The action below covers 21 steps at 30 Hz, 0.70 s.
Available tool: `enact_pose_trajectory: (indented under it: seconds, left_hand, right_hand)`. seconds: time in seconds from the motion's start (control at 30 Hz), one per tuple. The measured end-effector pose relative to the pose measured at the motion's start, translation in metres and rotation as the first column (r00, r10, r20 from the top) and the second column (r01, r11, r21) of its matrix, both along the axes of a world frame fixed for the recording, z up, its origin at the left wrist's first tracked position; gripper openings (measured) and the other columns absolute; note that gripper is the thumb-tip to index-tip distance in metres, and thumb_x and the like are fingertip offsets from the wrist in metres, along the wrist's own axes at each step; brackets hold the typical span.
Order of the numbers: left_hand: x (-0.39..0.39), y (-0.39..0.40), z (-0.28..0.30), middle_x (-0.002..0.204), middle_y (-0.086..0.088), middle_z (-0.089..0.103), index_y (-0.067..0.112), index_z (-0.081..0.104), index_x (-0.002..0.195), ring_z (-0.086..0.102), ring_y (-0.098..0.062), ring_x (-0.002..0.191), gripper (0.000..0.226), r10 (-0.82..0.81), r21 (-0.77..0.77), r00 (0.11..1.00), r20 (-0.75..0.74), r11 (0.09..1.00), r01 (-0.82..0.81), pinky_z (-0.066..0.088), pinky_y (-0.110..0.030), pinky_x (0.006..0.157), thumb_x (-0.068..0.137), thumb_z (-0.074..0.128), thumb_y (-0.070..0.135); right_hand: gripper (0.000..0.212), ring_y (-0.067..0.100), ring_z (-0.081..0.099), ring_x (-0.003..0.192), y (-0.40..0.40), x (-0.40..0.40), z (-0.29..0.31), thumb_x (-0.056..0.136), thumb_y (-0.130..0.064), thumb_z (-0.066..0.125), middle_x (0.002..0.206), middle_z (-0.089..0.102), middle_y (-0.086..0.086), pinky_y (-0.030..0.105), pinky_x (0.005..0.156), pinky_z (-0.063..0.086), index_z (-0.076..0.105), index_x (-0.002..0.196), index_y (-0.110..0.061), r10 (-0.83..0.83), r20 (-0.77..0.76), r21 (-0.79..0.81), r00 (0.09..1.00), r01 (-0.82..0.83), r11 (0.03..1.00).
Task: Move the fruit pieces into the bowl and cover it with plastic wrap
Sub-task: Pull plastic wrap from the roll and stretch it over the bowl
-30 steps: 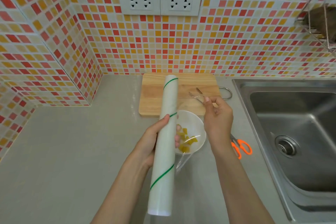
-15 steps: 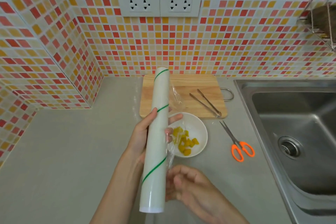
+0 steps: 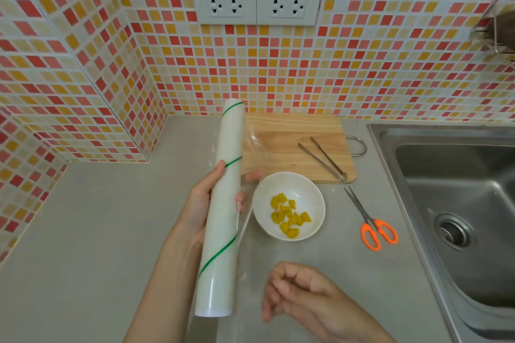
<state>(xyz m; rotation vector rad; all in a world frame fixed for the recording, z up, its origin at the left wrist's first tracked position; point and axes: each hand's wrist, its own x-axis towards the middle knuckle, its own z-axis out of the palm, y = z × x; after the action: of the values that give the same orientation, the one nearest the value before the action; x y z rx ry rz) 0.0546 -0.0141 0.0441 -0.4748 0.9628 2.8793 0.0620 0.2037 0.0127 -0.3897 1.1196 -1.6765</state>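
Note:
A white bowl (image 3: 288, 184) on the grey counter holds several yellow fruit pieces (image 3: 289, 218). My left hand (image 3: 200, 203) grips a long white roll of plastic wrap (image 3: 221, 217) with green stripes, held lengthwise just left of the bowl. A loose clear film (image 3: 252, 145) hangs off the roll's right side, over the board's left edge and down past the bowl. My right hand (image 3: 301, 292) is low, in front of the bowl, with its fingers curled on the film's faint near edge.
A wooden cutting board (image 3: 292, 131) lies behind the bowl with metal tongs (image 3: 323, 157) on it. Orange-handled scissors (image 3: 370, 220) lie right of the bowl. A steel sink (image 3: 459, 189) fills the right side. Tiled walls close off the back and left.
My right hand left the tongs on the board, dropped to the roll's near end, then moved right from it. The roll shifted left, uncovering the bowl.

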Motion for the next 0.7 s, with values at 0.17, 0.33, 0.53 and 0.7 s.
enact_pose_trajectory:
  seconds: [0.17, 0.33, 0.53, 0.7]
  left_hand:
    - [0.003, -0.009, 0.001, 0.114, -0.016, 0.069, 0.014, 0.073, 0.099, 0.052, -0.010, 0.044, 0.039, 0.013, -0.039, 1.000, -0.020, 0.999, -0.014, 0.051, -0.021, 0.044, 0.075, 0.063, 0.042]
    - [0.000, 0.002, 0.000, 0.111, -0.014, 0.070, 0.015, 0.071, 0.104, 0.053, -0.012, 0.044, 0.043, -0.035, 0.005, 0.998, -0.042, 0.999, 0.036, 0.051, -0.021, 0.044, 0.071, 0.071, 0.042]
    - [0.003, 0.003, -0.009, 0.110, -0.015, 0.070, 0.058, 0.031, 0.135, 0.054, -0.015, 0.044, 0.063, 0.081, -0.067, 0.996, -0.034, 0.994, -0.083, 0.051, -0.023, 0.045, 0.080, 0.058, 0.043]
    - [0.003, -0.002, -0.011, 0.103, -0.013, 0.071, 0.067, 0.029, 0.129, 0.052, -0.016, 0.043, 0.055, 0.194, -0.169, 0.980, -0.044, 0.965, -0.199, 0.051, -0.023, 0.046, 0.085, 0.051, 0.043]
  right_hand:
    - [0.017, 0.027, 0.063, 0.074, -0.002, 0.001, -0.002, 0.089, -0.012, 0.055, 0.082, 0.059, 0.014, 0.032, 0.069, 0.053, 0.052, 0.098, 0.002, -0.056, -0.010, 0.103, 0.998, 0.057, 0.993]
    - [0.018, 0.012, 0.062, 0.063, -0.045, 0.026, -0.003, 0.087, -0.014, 0.055, 0.075, 0.061, 0.006, 0.026, 0.062, 0.053, 0.055, 0.099, -0.001, -0.096, -0.132, 0.084, 0.987, 0.108, 0.991]
    - [0.012, 0.011, 0.057, 0.056, -0.049, 0.034, -0.008, 0.087, -0.019, 0.044, 0.070, 0.057, 0.009, 0.022, 0.060, 0.048, 0.048, 0.083, -0.008, -0.144, -0.216, 0.085, 0.966, 0.166, 0.982]
    - [0.015, 0.013, 0.061, 0.061, -0.029, 0.028, -0.010, 0.089, -0.021, 0.043, 0.067, 0.059, 0.010, 0.023, 0.064, 0.046, 0.042, 0.084, -0.007, -0.064, -0.238, 0.113, 0.969, 0.093, 0.989]
